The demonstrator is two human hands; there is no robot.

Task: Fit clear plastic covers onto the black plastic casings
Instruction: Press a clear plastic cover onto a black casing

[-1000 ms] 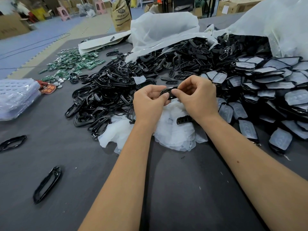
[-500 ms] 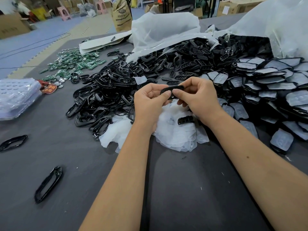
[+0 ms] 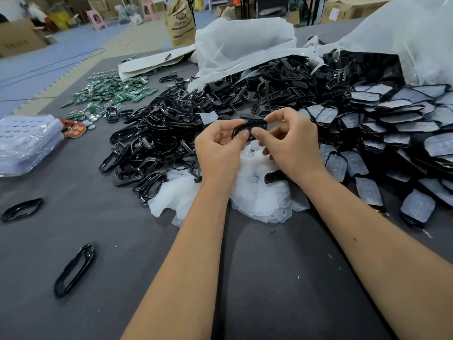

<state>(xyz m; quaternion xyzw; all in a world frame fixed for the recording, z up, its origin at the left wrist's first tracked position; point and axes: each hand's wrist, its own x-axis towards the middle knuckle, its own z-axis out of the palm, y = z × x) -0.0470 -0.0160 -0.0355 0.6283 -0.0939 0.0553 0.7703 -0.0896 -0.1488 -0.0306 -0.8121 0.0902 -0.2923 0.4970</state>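
Midair | black casing (image 3: 252,126) pinched between left hand (image 3: 220,153), right hand (image 3: 291,146) fingers

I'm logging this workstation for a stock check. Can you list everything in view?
black casing: one, black, pinched between both hands
black frames: large heap, black, mid-table
covered casings: many, black with clear covers, right
clear covers: pile, translucent white, under the hands
circuit boards: many, green, far left
loose frames: two, black, near left
plastic bags: two, white, far side
table: one, grey
left hand: one, holding casing
right hand: one, holding casing
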